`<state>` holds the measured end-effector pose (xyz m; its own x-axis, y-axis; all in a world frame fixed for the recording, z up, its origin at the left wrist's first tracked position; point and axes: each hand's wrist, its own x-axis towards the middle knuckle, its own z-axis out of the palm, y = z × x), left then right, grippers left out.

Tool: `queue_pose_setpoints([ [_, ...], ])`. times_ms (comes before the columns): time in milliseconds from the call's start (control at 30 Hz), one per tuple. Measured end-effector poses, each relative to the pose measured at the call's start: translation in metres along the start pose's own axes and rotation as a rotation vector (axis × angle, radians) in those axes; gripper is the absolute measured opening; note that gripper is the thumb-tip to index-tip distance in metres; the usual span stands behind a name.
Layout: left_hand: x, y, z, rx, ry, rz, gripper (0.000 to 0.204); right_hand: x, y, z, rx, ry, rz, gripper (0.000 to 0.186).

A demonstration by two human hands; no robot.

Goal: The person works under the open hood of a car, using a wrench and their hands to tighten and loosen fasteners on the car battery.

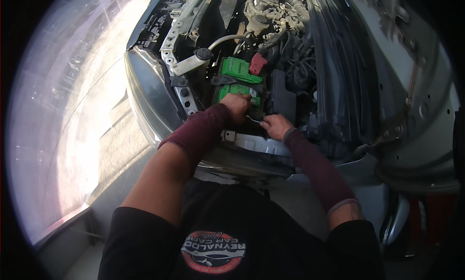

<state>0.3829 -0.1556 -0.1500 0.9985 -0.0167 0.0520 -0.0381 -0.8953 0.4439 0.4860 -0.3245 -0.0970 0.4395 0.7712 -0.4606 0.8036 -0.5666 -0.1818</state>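
Observation:
A green car battery [236,89] sits in the open engine bay, with a dark hold-down bracket [232,81] across its top. My left hand [237,107] is closed at the battery's near end, fingers curled downward; what they grip, if anything, is hidden. Just to the right, my right hand [277,127] pinches a slim metal wrench [254,120]. The wrench's far end points left toward the fingers of my left hand. What that end touches is too small to tell. A red terminal cover [258,64] stands at the battery's far right corner.
Right of the battery is a black lidded box [283,95]. A whitish reservoir neck with a dark cap [203,53] lies to the left. The headlight [151,91] borders the left side, and the silver fender edge [256,143] runs below my hands. Engine hoses fill the far side.

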Motion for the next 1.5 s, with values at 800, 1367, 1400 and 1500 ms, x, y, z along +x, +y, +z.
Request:
queue_pose_setpoints([
  [800,-0.008,-0.009,-0.002,0.009,0.025,-0.028,0.027,0.003,-0.006,0.005,-0.031,-0.074,-0.050,0.026],
  [1367,-0.011,-0.003,0.000,-0.034,0.043,0.014,0.025,0.001,-0.006,0.007,-0.103,-0.053,-0.091,0.026],
  [1400,-0.007,-0.005,-0.003,-0.030,0.053,0.007,0.025,-0.002,-0.011,0.003,-0.138,-0.059,-0.035,0.024],
  [1500,-0.010,0.003,-0.009,-0.055,0.054,0.048,0.025,-0.007,-0.059,-0.009,-0.296,0.035,0.010,0.023],
])
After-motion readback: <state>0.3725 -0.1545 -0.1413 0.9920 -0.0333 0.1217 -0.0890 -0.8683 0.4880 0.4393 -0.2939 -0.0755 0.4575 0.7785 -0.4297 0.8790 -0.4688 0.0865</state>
